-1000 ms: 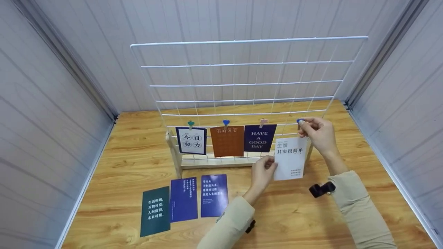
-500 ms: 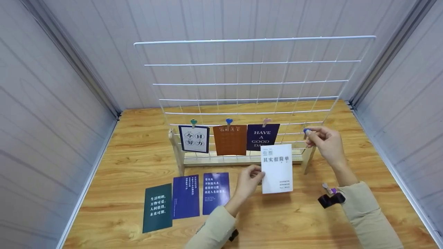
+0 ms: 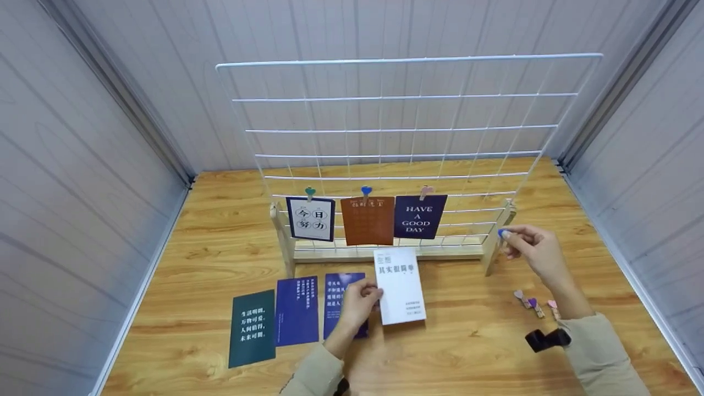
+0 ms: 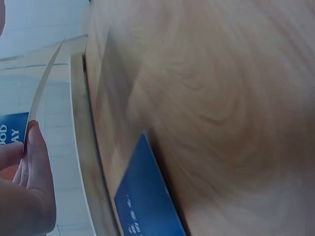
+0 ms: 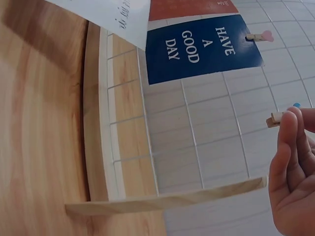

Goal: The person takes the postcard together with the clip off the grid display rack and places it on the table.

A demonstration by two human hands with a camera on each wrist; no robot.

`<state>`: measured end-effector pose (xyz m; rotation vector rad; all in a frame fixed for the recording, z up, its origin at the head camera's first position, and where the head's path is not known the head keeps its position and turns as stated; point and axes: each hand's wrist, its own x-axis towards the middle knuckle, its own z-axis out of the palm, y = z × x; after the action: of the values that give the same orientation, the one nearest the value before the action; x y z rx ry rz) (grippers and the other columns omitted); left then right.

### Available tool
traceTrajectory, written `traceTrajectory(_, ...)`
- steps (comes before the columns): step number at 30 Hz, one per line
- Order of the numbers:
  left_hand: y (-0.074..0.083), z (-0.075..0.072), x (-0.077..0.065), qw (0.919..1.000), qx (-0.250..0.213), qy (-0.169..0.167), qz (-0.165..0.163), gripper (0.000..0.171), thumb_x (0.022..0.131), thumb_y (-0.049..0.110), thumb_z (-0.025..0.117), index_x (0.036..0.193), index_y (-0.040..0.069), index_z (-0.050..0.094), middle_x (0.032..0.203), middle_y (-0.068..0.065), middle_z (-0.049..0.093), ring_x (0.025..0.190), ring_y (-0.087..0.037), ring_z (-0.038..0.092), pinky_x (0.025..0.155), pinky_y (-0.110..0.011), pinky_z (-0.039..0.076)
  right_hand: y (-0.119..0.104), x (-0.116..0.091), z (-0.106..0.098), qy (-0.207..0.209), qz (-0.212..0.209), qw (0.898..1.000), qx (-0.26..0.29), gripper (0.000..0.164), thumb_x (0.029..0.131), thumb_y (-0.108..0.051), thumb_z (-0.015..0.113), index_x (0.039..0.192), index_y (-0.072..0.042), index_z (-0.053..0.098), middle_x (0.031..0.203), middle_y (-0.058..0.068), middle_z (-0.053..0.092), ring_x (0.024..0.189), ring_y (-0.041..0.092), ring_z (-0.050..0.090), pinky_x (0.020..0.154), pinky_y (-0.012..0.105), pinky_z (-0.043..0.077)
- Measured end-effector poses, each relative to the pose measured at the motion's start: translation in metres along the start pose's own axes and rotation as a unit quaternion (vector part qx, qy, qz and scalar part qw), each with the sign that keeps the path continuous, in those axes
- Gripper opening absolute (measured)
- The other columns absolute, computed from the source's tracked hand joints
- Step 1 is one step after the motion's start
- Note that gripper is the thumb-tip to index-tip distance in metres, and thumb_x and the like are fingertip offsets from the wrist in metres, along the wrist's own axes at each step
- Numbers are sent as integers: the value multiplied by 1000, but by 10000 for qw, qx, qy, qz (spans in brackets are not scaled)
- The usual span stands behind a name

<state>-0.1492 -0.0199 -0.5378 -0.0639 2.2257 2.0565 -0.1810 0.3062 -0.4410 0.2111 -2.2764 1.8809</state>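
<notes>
My left hand (image 3: 356, 308) pinches a white card (image 3: 400, 291) with dark print by its left edge, above the table. In the left wrist view that card (image 4: 43, 83) shows edge-on between thumb and fingers. Away to the right, my right hand (image 3: 536, 256) pinches a small wooden clothespin (image 5: 275, 119) with a blue heart on it, beside the rack's right foot. A white wire grid rack (image 3: 410, 131) stands behind. Clothespins hold three cards along it: a white card with a dark border (image 3: 311, 219), an orange card (image 3: 367, 221) and a navy card (image 3: 421, 216).
A green card (image 3: 252, 329) and two blue cards, one at the left (image 3: 297, 312) and one partly behind my left hand (image 3: 345, 281), lie on the wooden table (image 3: 467, 352). Several heart clothespins (image 3: 534, 306) lie near my right wrist. The rack has wooden feet (image 3: 498, 242).
The left hand has carried the white card left and down, away from the rack. With the blue-heart clothespin, the right hand has moved down and slightly right, off the rack.
</notes>
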Motion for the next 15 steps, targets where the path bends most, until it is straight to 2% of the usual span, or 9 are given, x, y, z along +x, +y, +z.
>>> traceTrajectory(8, -16, -14, -1, 9986, -99, 72, -515, 14, 80, -3, 57, 91, -12, 57, 74, -13, 62, 54, -14, 57, 54, -33, 52, 18, -15, -13, -391, 319, 9986, -127, 22, 85, -1, 56, 95, 18, 54, 64, 14, 59, 52, 14, 57, 48, 25, 49)
traceTrajectory(15, -25, -17, -3, 9969, -168, 55, -771, 17, 80, -3, 57, 94, -14, 56, 76, -15, 63, 53, -14, 57, 53, -30, 51, 39, -25, -26, -1119, 857, 9891, -434, 27, 88, -8, 52, 100, 17, 53, 69, 19, 58, 55, 14, 56, 51, 28, 49)
